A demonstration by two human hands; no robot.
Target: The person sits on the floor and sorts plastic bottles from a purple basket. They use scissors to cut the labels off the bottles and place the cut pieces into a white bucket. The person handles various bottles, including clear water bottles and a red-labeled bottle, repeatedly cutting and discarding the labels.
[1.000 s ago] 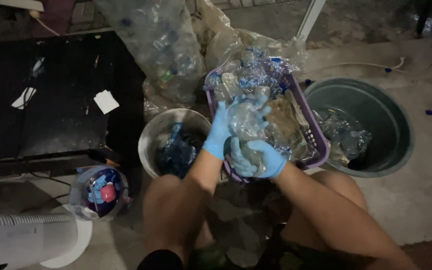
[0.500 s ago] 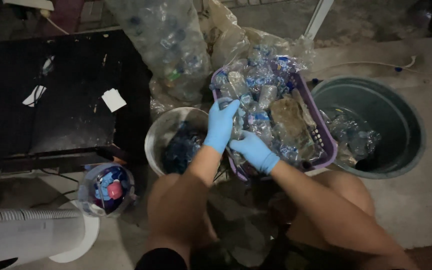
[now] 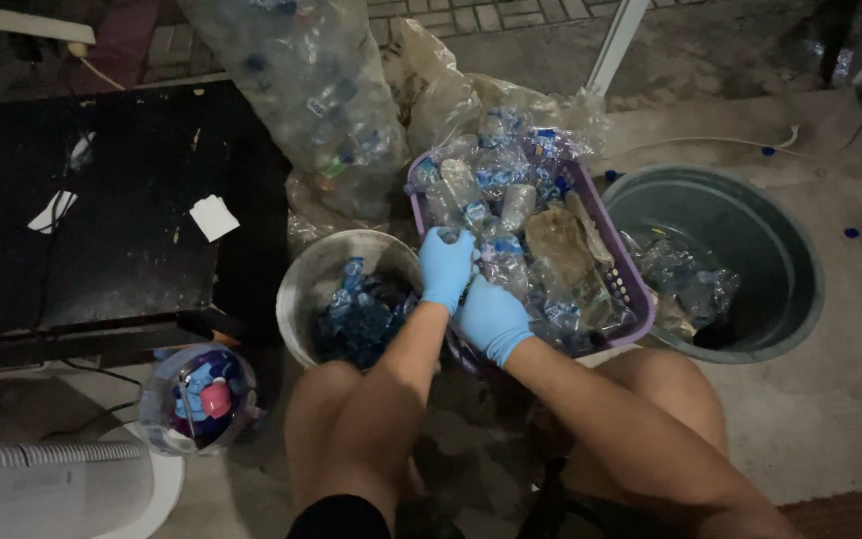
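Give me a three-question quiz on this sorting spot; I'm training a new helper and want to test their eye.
1. True or false: both hands wear blue gloves.
2. What lies in the grey bucket left of the purple basket?
A. blue plastic scraps
B. folded paper
C. sand
3. Fill in: the small clear tub near the person's left knee holds coloured bottle ____.

Key
1. True: the left hand and the right hand are both gloved, over the basket's near edge among the clear bottles.
2. A.
3. caps.
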